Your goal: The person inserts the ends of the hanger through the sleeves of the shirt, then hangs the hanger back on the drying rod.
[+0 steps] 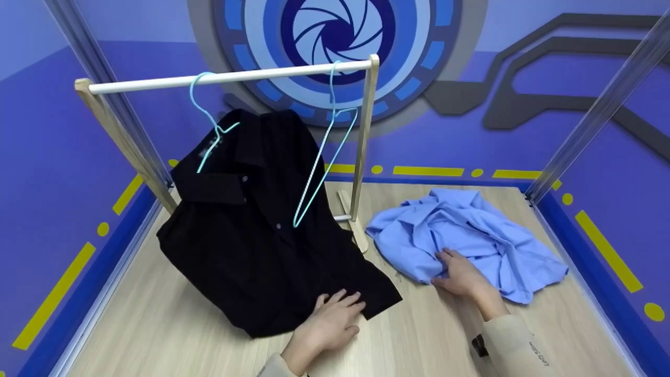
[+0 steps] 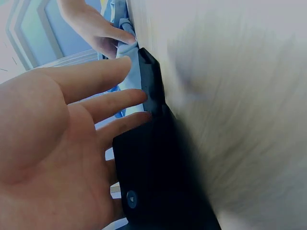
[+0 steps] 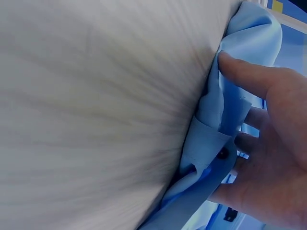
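Observation:
A black button-up shirt (image 1: 261, 246) hangs on a light-blue hanger (image 1: 215, 123) from the white rod of a small rack, its lower part spread over the table. Over its hem lies my left hand (image 1: 327, 327), fingers extended and spread. In the left wrist view, those fingertips touch the black fabric (image 2: 148, 163) near a button. A blue shirt (image 1: 471, 225) lies crumpled at the right. My right hand (image 1: 463, 275) rests at its near edge; in the right wrist view, the thumb touches the blue fabric (image 3: 206, 143) and the loosely bent fingers reach behind it.
The rack's white rod (image 1: 152, 84) runs between two wooden legs. A second light-blue hanger (image 1: 314, 180) hangs sideways near its right end, carrying no clothing and overlapping the black shirt. Blue walls (image 1: 576, 157) enclose the wooden table (image 1: 408, 335) on the back and both sides.

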A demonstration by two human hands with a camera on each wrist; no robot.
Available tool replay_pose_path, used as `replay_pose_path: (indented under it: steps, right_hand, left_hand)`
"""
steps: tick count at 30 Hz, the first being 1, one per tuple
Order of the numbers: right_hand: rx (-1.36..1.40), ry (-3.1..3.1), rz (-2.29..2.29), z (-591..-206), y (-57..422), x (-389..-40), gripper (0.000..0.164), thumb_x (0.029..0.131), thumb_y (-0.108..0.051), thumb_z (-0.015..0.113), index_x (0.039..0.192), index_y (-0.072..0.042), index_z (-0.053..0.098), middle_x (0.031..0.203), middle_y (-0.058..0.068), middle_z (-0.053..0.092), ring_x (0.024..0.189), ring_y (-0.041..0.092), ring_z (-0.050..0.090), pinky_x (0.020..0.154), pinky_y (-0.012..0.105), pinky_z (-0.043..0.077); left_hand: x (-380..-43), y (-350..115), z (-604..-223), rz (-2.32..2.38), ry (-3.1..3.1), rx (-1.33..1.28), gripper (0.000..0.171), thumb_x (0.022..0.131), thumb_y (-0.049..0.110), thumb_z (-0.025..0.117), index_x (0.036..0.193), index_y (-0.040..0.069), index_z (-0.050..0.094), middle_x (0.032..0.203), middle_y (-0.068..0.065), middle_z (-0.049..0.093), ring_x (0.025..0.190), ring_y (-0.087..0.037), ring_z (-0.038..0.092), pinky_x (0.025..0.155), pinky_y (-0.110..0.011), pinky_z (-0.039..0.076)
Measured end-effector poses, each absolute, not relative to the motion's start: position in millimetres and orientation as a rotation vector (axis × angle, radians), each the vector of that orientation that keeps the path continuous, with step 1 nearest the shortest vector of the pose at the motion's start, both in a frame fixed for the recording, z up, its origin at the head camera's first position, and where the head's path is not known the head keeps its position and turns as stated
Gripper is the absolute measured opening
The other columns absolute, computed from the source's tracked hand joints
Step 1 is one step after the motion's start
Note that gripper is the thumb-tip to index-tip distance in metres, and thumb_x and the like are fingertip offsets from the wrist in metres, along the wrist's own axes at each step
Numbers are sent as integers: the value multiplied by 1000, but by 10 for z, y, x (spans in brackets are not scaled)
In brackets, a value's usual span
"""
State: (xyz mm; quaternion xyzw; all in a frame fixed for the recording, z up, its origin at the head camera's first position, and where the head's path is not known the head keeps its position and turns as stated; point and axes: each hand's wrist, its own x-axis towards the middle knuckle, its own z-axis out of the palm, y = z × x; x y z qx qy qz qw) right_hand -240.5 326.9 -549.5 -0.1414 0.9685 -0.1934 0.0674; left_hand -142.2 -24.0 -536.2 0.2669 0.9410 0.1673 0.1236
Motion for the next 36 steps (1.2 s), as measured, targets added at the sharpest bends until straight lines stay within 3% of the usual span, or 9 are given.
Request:
replay_pose_path:
  steps: [13, 27, 36]
  right_hand:
    - [-466, 2886, -661, -5473, 3272, -2295, 73, 77, -7, 86, 138, 13, 53, 147, 40, 40, 136, 58, 37, 111, 64, 30]
    - [-548, 2889, -652, -5445, 3249, -2114, 72, 69, -2, 89, 133, 13, 57, 142, 40, 46, 133, 59, 39, 110, 64, 32]
    - [-576, 2892, -563, -5413, 3134, -2008, 71, 64, 2, 89, 128, 14, 59, 138, 40, 49, 130, 59, 43, 109, 63, 34]
  left_hand:
    - [-1449, -242, -5378, 416, 2746, 678, 51, 99, 33, 65, 148, 22, 57, 157, 0, 45, 144, -31, 39, 111, -60, 32]
    - [-1521, -406, -5344, 460, 2890, 490, 42, 98, 30, 67, 132, 5, 68, 145, -16, 55, 136, -40, 46, 107, -61, 34]
    - [-1538, -456, -5361, 498, 2890, 473, 44, 98, 29, 67, 132, 2, 66, 146, -21, 53, 135, -44, 46, 107, -63, 36]
